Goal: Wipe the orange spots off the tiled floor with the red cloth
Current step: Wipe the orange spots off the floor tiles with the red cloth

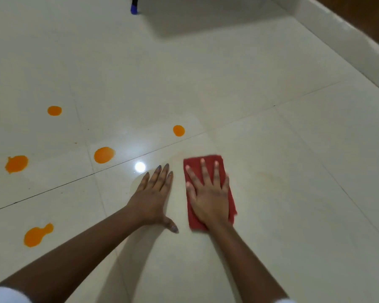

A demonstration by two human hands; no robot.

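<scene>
Pressing my right hand (pixel 209 193), fingers spread flat, on folded red cloth (pixel 208 165) lying on tiled floor (pixel 293 160). My left hand (pixel 153 193) flat, empty, just beside cloth. Five orange spots (pixel 104 155) left of hands, untouched.

We see red cloth (pixel 208 171), plain. Five solid orange spots (pixel 104 155) from 8 to 11 o'clock of it. Floor (pixel 271 160) glossy off-white tiles, thin dark grout lines.

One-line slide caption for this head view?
Right hand presses red cloth flat on tiled floor; left hand braces beside it; five orange spots remain.
</scene>
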